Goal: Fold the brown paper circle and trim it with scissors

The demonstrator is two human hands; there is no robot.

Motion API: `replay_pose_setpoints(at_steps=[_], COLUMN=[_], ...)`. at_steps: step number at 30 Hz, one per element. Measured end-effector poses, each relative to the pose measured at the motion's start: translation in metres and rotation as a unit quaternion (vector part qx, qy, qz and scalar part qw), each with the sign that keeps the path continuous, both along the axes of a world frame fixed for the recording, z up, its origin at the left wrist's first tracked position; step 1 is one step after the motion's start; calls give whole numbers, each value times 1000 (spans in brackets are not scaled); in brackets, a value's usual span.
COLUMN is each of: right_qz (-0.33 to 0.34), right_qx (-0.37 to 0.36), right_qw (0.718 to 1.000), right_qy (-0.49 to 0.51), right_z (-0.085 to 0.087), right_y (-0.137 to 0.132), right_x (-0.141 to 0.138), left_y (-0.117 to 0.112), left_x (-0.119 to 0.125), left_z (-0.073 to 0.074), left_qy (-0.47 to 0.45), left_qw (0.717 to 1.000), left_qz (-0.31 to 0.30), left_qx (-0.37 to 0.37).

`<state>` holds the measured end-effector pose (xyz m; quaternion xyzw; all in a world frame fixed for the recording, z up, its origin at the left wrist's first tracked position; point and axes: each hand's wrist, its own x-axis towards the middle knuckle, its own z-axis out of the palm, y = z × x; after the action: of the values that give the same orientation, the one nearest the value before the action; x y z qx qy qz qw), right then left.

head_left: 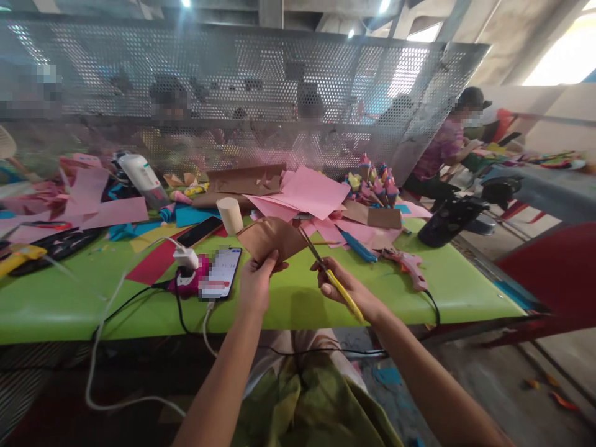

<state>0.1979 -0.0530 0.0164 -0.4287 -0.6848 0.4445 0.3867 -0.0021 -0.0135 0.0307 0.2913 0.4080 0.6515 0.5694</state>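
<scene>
A curved, fan-shaped piece of brown paper (pixel 274 237) is pinched in my left hand (pixel 263 273), the thumb on top. My right hand (pixel 342 285) grips scissors (pixel 342 292) with yellow handles. Their blades point up and to the left and meet the right edge of the brown paper; whether they are parted there I cannot tell. Just behind the paper stands a cream-coloured cardboard tube (pixel 230 215). Left of my left hand lies a phone with a lit screen (pixel 223 273), plugged into a white cable.
Pink paper sheets (pixel 316 192) and brown sheets (pixel 246 180) pile up behind my hands. A pink glue gun (pixel 407 267), a blue cutter (pixel 358 246) and a black cup-like container (pixel 447 220) lie to the right. A magenta power strip (pixel 186 279) trails cords. A perforated metal screen (pixel 261 93) stands behind.
</scene>
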Motion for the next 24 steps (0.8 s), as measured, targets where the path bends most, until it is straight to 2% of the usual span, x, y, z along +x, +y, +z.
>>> replay_pose_setpoints(at_steps=[12,24], right_qz=[24,-2], right_qx=[-30,-12], right_qw=[999,1000], right_qy=[8,5], right_z=[-1,0], right_y=[0,0], right_x=[1,0], left_y=[1,0], left_x=[3,2], left_z=[-8,-18], left_qy=[31,53], left_qw=[999,997], left_qz=[22,10], left_qx=[19,50])
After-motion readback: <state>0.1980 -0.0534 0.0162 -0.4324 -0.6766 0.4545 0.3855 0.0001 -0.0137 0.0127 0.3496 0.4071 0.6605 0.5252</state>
